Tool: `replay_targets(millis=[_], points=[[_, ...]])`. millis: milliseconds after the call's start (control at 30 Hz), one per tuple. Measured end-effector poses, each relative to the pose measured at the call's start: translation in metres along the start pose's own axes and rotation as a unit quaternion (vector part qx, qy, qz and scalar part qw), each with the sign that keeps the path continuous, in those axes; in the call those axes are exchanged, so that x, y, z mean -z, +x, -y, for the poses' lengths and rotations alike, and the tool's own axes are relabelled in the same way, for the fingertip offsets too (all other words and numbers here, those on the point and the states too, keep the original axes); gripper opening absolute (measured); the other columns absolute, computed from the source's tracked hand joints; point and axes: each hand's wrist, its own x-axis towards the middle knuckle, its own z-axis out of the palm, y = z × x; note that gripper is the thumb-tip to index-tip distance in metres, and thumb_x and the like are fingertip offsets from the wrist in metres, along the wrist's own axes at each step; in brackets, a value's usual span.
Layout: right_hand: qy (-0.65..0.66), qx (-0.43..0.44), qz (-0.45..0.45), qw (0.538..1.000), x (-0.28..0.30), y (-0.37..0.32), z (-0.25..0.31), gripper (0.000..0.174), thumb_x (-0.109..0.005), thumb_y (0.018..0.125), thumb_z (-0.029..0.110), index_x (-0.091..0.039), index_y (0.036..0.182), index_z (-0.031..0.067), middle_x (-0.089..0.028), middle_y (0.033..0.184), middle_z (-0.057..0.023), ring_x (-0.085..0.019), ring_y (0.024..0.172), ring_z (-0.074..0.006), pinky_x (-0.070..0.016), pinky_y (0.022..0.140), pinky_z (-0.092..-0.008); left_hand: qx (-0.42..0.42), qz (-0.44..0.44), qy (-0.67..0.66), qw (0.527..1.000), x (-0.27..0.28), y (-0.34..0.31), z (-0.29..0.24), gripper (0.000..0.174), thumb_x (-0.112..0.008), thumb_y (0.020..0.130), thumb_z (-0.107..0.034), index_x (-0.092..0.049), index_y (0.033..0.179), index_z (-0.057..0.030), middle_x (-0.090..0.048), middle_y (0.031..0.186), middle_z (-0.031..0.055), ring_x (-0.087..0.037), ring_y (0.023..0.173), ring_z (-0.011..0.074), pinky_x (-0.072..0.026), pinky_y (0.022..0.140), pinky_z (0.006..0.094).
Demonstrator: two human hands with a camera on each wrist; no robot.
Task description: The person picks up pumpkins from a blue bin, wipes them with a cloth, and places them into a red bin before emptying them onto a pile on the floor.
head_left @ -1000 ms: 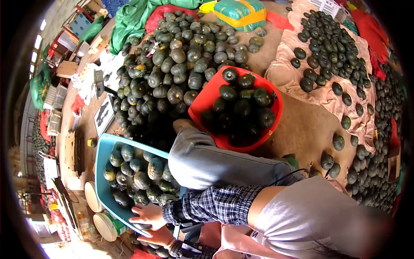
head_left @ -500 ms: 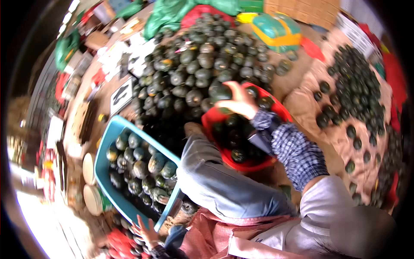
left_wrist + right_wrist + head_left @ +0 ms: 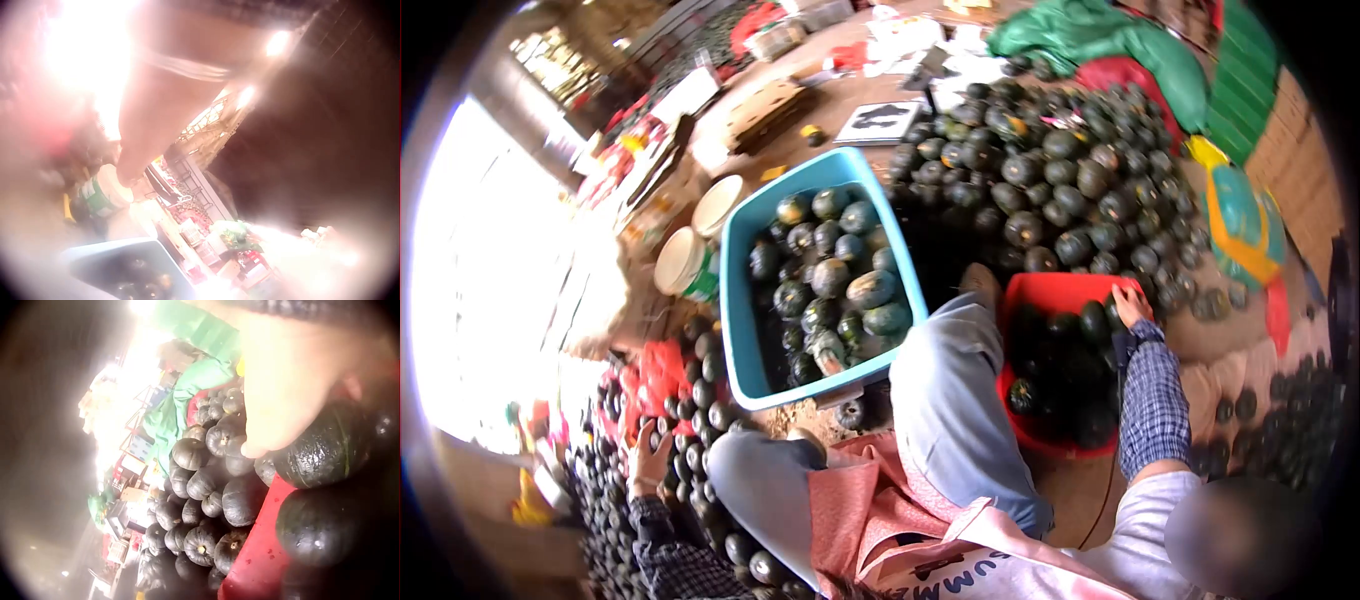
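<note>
My right hand (image 3: 1132,303) is at the far right corner of a red tub (image 3: 1055,288) partly filled with dark green squash. In the right wrist view, thumb and fingers grip a glossy green squash (image 3: 325,450) just inside the tub's rim, beside another squash (image 3: 315,528). On the other side, my left hand (image 3: 648,458) hangs over a heap of small dark squash (image 3: 715,415), fingers spread and nothing in them. Glare washes out the left wrist view, where the hand (image 3: 150,119) shows only as a blur.
A blue tub (image 3: 738,330) holding mottled squash stands between my knees and the big squash pile (image 3: 1050,180). White buckets (image 3: 683,262) are to its left. A red bag (image 3: 655,375) lies on the left heap. Squash lie on a cloth (image 3: 1210,375) at right.
My right hand went from the blue tub to the red tub, carrying a squash across to its far right corner. My left hand left the blue tub for the left heap. The view swung left.
</note>
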Motion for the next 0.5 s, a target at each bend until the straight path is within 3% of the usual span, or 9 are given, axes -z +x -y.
replay_targets(millis=[67, 100, 133, 233, 267, 333, 367, 400, 500], points=[[0.003, -0.01, -0.008, 1.0, -0.008, -0.003, -0.001, 0.08, -0.033, 0.079, 0.076, -0.04, 0.137, 0.0231, -0.036, 0.14, -0.0234, -0.026, 0.133, -0.039, -0.0154, 0.11, -0.0472, 0.003, -0.049, 0.094, 0.994, -0.016, -0.011, 0.024, 0.058, -0.069, 0.076, -0.044, -0.053, 0.126, -0.0204, -0.03, 0.144, 0.0185, -0.025, 0.133, 0.0383, -0.03, 0.103, 0.0491], [-0.005, -0.012, -0.042, 0.999, -0.013, -0.012, 0.002, 0.075, -0.038, 0.08, 0.072, -0.04, 0.137, 0.0224, -0.037, 0.139, -0.0234, -0.027, 0.132, -0.0394, -0.0166, 0.11, -0.0476, -0.035, -0.068, 0.102, 0.992, -0.026, -0.011, 0.046, 0.059, -0.069, 0.074, -0.05, -0.053, 0.126, -0.0271, -0.02, 0.149, 0.0176, -0.019, 0.135, 0.0418, -0.0262, 0.104, 0.0546], [-0.013, -0.016, -0.079, 0.997, -0.012, -0.023, 0.005, 0.071, -0.043, 0.082, 0.067, -0.041, 0.137, 0.0216, -0.038, 0.137, -0.0234, -0.028, 0.131, -0.0399, -0.0178, 0.11, -0.0481, 0.054, -0.039, 0.158, 0.985, -0.023, -0.036, 0.012, 0.063, -0.068, 0.072, -0.053, -0.052, 0.127, -0.0279, -0.02, 0.149, 0.0173, -0.019, 0.135, 0.0412, -0.0251, 0.104, 0.0569], [-0.004, -0.007, -0.128, 0.992, 0.008, -0.076, 0.013, 0.06, -0.052, 0.084, 0.054, -0.045, 0.132, 0.018, -0.047, 0.129, -0.0212, -0.038, 0.123, -0.0389, -0.0273, 0.104, -0.0494, 0.066, 0.009, 0.165, 0.984, -0.049, -0.033, 0.059, 0.065, -0.069, 0.07, -0.055, -0.051, 0.128, -0.0305, -0.016, 0.15, 0.0154, -0.013, 0.138, 0.0375, -0.0154, 0.102, 0.0673], [-0.006, 0.086, -0.209, 0.974, -0.009, -0.058, -0.019, 0.049, -0.061, 0.083, 0.041, -0.052, 0.122, 0.0133, -0.053, 0.12, -0.0172, -0.043, 0.117, -0.0368, -0.0335, 0.1, -0.0485, 0.073, 0.018, 0.146, 0.986, -0.052, -0.038, 0.059, 0.065, -0.07, 0.07, -0.055, -0.051, 0.128, -0.0316, -0.015, 0.15, 0.0133, -0.01, 0.138, 0.0362, -0.0115, 0.102, 0.0695], [0.05, 0.206, -0.28, 0.936, 0.008, -0.103, -0.041, 0.038, -0.069, 0.077, 0.018, -0.056, 0.111, 0.0092, -0.057, 0.107, -0.0136, -0.052, 0.105, -0.0332, -0.0415, 0.091, -0.0449, 0.054, 0.027, 0.124, 0.99, -0.063, -0.031, 0.077, 0.064, -0.07, 0.07, -0.054, -0.051, 0.127, -0.0324, -0.016, 0.15, 0.0115, -0.01, 0.138, 0.0363, -0.012, 0.102, 0.0687], [0.083, 0.242, -0.299, 0.919, 0.023, -0.143, -0.045, 0.037, -0.067, 0.071, -0.001, -0.058, 0.106, 0.0076, -0.057, 0.099, -0.0125, -0.056, 0.092, -0.0297, -0.0459, 0.083, -0.0403, 0.052, 0.012, 0.134, 0.99, -0.066, -0.032, 0.074, 0.064, -0.07, 0.07, -0.054, -0.051, 0.127, -0.0318, -0.015, 0.151, 0.0105, -0.011, 0.138, 0.036, -0.0126, 0.102, 0.0684], [0.071, 0.275, -0.311, 0.907, 0.03, -0.165, -0.066, 0.036, -0.061, 0.07, -0.01, -0.059, 0.102, 0.0057, -0.057, 0.092, -0.0117, -0.057, 0.083, -0.0267, -0.0488, 0.075, -0.0348, 0.039, 0.029, 0.142, 0.989, -0.076, -0.016, 0.089, 0.064, -0.069, 0.071, -0.054, -0.051, 0.127, -0.0301, -0.016, 0.15, 0.0119, -0.012, 0.138, 0.0357, -0.0134, 0.102, 0.0681], [0.137, 0.202, -0.238, 0.94, 0.044, -0.213, -0.142, 0.023, -0.054, 0.067, -0.011, -0.063, 0.083, 0.0019, -0.059, 0.067, -0.0084, -0.059, 0.064, -0.0168, -0.0487, 0.059, -0.0287, -0.035, -0.004, 0.105, 0.994, -0.087, -0.006, 0.081, 0.064, -0.069, 0.072, -0.053, -0.05, 0.128, -0.0283, -0.019, 0.149, 0.0157, -0.017, 0.136, 0.0389, -0.0162, 0.101, 0.0668]])
